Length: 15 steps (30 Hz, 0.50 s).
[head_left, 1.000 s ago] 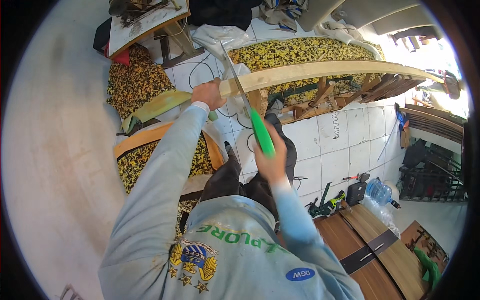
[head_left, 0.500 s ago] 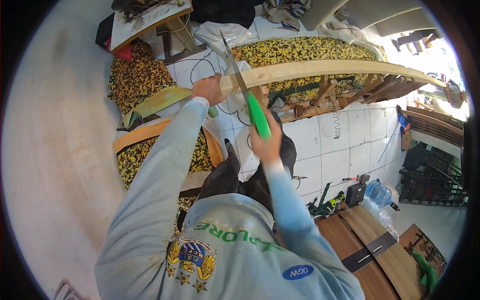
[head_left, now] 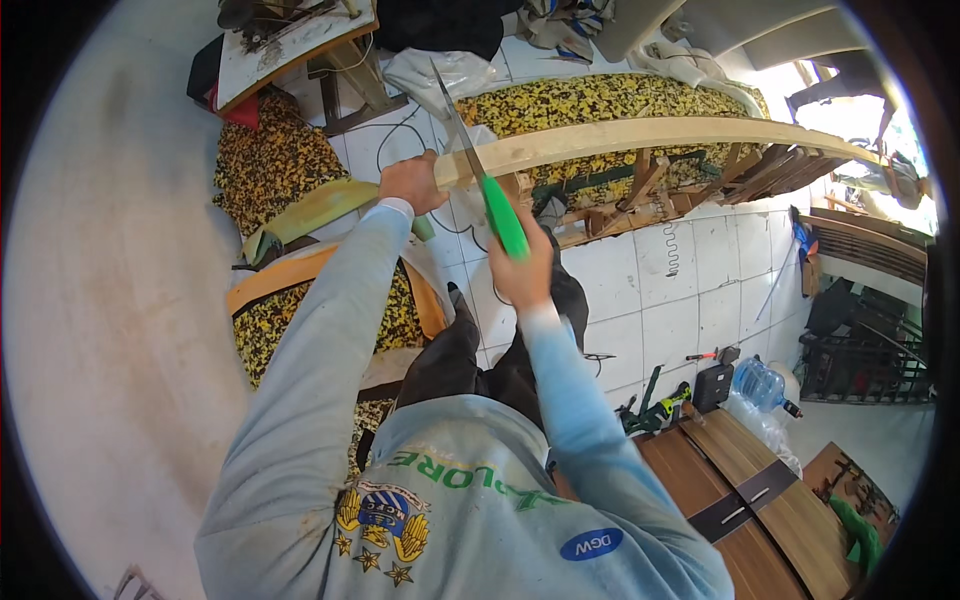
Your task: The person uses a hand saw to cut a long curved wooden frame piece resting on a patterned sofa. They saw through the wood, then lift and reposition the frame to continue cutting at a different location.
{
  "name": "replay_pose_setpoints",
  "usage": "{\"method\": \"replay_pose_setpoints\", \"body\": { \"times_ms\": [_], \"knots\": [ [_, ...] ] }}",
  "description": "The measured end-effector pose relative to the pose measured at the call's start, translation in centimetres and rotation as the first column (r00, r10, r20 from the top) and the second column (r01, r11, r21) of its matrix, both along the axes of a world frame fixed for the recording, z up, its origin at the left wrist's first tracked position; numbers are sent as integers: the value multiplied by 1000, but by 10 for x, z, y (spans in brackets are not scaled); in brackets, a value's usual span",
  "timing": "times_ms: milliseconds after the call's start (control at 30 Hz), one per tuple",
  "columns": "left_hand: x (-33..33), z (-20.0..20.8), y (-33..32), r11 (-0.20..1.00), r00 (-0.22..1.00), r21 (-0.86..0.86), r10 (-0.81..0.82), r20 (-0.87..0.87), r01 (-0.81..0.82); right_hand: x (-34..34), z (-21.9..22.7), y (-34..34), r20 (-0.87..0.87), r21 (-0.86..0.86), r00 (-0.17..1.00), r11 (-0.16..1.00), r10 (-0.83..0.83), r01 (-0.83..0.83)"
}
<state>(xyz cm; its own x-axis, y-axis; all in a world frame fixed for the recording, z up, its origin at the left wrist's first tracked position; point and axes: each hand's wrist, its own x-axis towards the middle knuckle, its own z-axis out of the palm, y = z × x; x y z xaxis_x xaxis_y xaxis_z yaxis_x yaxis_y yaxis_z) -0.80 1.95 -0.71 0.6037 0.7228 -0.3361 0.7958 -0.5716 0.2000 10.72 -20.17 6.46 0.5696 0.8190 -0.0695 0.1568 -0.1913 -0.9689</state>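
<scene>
Right grip (head_left: 522, 268) is clenched around the green handle of my handsaw (head_left: 478, 163), blade angled up and away from me and sitting across the near end of the long pale wooden plank (head_left: 640, 138). Left hand (head_left: 411, 182) is clamped on that same plank end, just beside where the blade crosses it, so the fingers are pretty close to the teeth. Only the head view to go on: the plank runs off to my right, resting over a rough wooden frame (head_left: 640, 195) and a yellow-and-black speckled foam slab (head_left: 600, 100). White tiled floor (head_left: 690, 300) below, with a black cable (head_left: 395, 140) looping near my left hand, and a cordless drill (head_left: 655, 405) and a water bottle (head_left: 762, 385) lower right. What worries me: if the blade binds or skips out of the cut, it could jump toward my left hand since it's right next to it. Also the plank end looks held by my hand alone, so it could twist or bounce and pinch the saw.
</scene>
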Motion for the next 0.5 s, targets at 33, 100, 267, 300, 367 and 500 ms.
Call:
{"method": "replay_pose_setpoints", "body": {
  "times_ms": [33, 100, 267, 300, 367, 500],
  "knots": [
    [4, 3, 2, 1000, 1000, 2, -19, -8, 19, 7, 1, 36, -11, -27, 1000, 1000, -6, 6],
    [-3, 2, 4, 999, 999, -13, -32, -21, 32, 4, 6, 43, 17, 2, 1000, 1000, -8, 8],
    [-19, -4, 8, 999, 1000, -37, 10, 0, -10, -34, 44, -157, 160, -55, 984, 996, 75, -67],
    [-17, -4, 10, 1000, 1000, -13, 15, 14, -15, -31, 42, -161, 161, -41, 984, 997, 75, -69],
    [-12, -8, 9, 1000, 999, 18, 5, 41, -6, -34, 39, -169, 161, -31, 985, 998, 60, -56],
    [-5, 0, 3, 1000, 1000, -12, -1, 13, 1, -14, -25, -11, 113, 180, 993, 984, -27, 6]
  ]
}}
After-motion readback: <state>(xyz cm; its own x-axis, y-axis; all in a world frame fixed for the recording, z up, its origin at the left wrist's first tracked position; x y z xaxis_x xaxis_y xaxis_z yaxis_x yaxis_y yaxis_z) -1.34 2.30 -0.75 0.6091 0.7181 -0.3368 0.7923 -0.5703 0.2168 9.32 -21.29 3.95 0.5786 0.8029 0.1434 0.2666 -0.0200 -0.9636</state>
